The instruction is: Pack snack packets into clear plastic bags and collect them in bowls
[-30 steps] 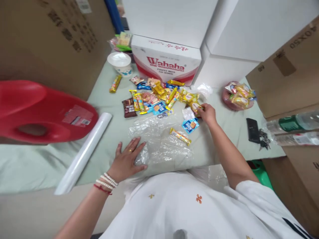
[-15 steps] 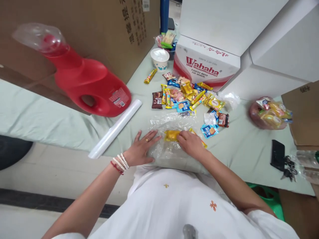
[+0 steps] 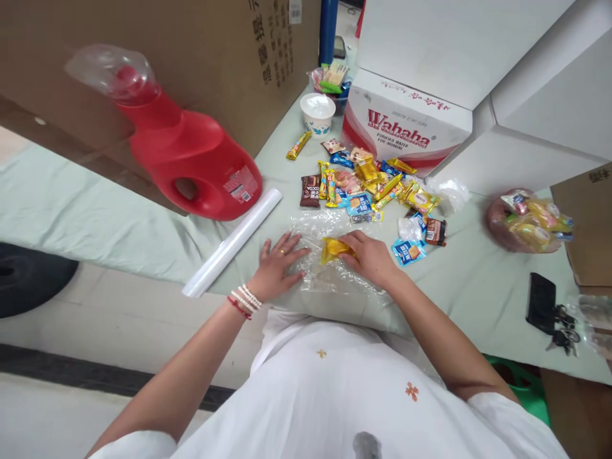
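Observation:
A sheet of clear plastic film (image 3: 318,280) lies wrinkled on the cloth-covered table in front of me. My left hand (image 3: 277,268), wearing a ring and bracelets, rests flat at the film's left edge with fingers spread. Over the film, my right hand (image 3: 370,255) is closed round a yellow-wrapped snack (image 3: 333,250), whose left end sticks out; its right end is hidden under the fingers. Just beyond the film lies a pile of wrapped snacks, among them a brown cocoa packet (image 3: 310,191), a blue packet (image 3: 358,203) and yellow sticks (image 3: 331,188).
Left stands a red jug (image 3: 201,159) beside a white roll of film (image 3: 232,245). At the back are a paper cup (image 3: 317,115) and a Wahaba water carton (image 3: 406,121). To the right are a bowl of snacks (image 3: 502,223), a black phone (image 3: 541,303) and keys (image 3: 565,331).
My right hand has moved slightly away from me and now wraps round the yellow-wrapped snack, which has tilted. The yellow packet beside that hand is out of sight. The view has shifted a little.

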`<state>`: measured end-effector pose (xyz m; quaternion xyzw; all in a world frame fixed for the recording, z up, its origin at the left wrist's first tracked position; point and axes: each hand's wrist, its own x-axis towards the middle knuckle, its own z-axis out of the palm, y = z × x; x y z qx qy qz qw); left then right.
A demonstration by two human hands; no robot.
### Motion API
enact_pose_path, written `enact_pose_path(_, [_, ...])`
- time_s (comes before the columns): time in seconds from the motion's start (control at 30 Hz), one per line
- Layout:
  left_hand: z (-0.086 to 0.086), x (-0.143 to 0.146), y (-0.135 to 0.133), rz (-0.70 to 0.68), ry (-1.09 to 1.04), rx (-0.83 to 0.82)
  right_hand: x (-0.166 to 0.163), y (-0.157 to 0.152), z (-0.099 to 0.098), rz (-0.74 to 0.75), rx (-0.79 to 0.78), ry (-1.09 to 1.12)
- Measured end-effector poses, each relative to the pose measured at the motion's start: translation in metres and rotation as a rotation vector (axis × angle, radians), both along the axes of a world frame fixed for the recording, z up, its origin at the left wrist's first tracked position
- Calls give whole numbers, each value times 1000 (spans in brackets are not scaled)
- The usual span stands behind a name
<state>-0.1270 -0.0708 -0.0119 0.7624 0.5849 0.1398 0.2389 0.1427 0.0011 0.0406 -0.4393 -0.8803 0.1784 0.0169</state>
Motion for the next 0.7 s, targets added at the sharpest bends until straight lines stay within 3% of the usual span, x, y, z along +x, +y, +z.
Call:
enact_pose_path(0.07, [1,-3,-2,116,-63,110,-5,2,-4,14,-17,-22])
enact_pose_path(0.13, [0,-2,-10,365,-102,221,-7,2,-8,21,-31,-28])
enact_pose_path(0.23, [-2,9,-30,658,-67,220,3,-8,-11,-49,15,70])
enact_pose_path(0.37, [3,31,-50,610,-137,130,44,-47,-14,-73,101,303])
enact_pose_path(0.43, [10,41,-50,546,-325,95,66,-69,-21,-20,118,318])
enact_pose_path(0.53, [17,48,-40,506,-737,-92,86,-92,-36,-49,136,286])
enact_pose_path(0.6, [20,48,-33,605,-965,-228,89,-97,-42,-98,141,314])
enact_pose_path(0.7, [21,43,-26,804,-1103,-367,87,-92,-41,-144,114,422])
